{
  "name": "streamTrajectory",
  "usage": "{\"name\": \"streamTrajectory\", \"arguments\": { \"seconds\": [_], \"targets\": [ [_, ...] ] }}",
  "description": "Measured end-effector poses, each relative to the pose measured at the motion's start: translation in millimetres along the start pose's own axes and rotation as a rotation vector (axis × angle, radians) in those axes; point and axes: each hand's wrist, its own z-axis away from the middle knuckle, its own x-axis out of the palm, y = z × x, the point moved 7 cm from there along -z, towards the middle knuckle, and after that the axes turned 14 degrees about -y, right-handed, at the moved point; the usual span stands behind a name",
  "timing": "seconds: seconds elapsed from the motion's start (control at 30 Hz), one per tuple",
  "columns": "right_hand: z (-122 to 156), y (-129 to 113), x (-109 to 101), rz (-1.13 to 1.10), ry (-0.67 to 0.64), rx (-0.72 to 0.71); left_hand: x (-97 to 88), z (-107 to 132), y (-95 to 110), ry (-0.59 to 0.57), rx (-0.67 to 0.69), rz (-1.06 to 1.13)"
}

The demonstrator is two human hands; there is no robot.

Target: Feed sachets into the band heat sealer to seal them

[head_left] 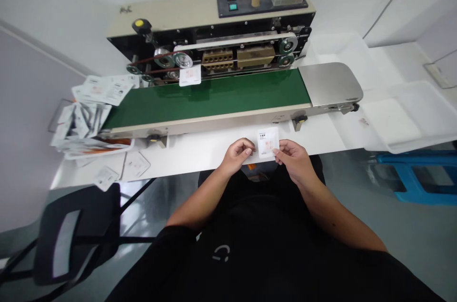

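Note:
My right hand [295, 159] pinches the lower right edge of a small white sachet [264, 142] between thumb and fingers. The sachet has dark print at the top and a pinkish-red pattern, and is held upright over the front edge of the white table [200, 152]. Just left of it, my left hand [235, 155] is loosely curled, with thumb and fingers a little apart and nothing visible in them. Beyond my hands stands a band sealing machine [160, 19] with a green conveyor belt [228, 95]. Another white sachet [190, 76] lies at the belt's back edge, by the rollers.
Several sachets [103, 89] pile up at the belt's left end, above a full white tray [103, 152]. Two flat sachets [137, 164] lie at the table's front left. White trays [410, 116] stand at right, near a blue stool [410, 176]. A black chair [80, 230] is at lower left.

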Motion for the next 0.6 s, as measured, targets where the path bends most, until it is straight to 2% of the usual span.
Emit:
{"name": "streamTrajectory", "arguments": {
  "seconds": [0.2,0.33,0.4,0.47,0.6],
  "targets": [
    [-3,-1,-6,-0.011,0.022,-0.003,-10.4,9,-9,0.014,-0.016,-0.032],
    [0,-19,-19,-0.020,0.096,-0.043,-34.6,32,-2,0.114,0.037,-0.173],
    [3,-28,-27,-0.017,0.134,-0.061,-60.2,53,9,0.216,0.057,-0.369],
    [5,-35,-34,-0.006,0.159,-0.068,-96.5,83,23,0.368,0.027,-0.648],
    [4,-39,-39,0.006,0.180,-0.082,-182.5,174,64,0.843,-0.103,-1.132]
  ]
}}
